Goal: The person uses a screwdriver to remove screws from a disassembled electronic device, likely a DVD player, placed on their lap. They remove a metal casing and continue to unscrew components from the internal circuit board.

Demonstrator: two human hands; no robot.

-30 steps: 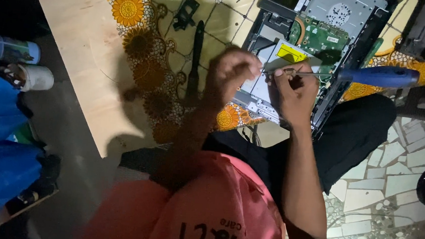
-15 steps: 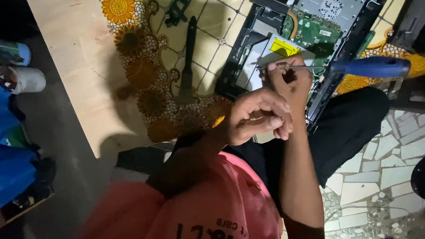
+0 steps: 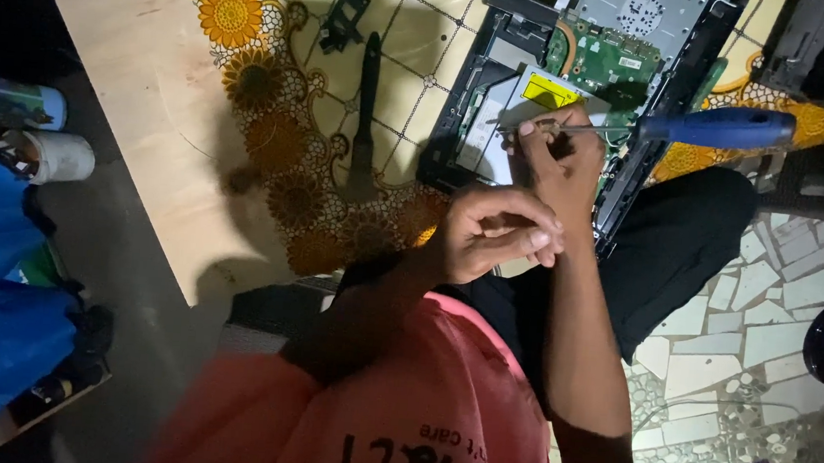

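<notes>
I see right hand [image 3: 555,154] pinching blue-handled screwdriver [image 3: 670,129] over opened laptop [image 3: 579,50]; left hand [image 3: 494,232] at 6 o'clock, curled closed, contents unclear.

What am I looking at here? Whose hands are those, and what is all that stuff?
The camera sits on a person's head and looks down, so you see their own two arms. The right hand holds a screwdriver with a blue handle, its metal tip over an opened computer with a green circuit board showing. The left hand is curled loosely in the air, closer to the body; whether it holds something tiny, I cannot tell. The computer lies on a sunflower-patterned cloth, beside a black brush.
</notes>
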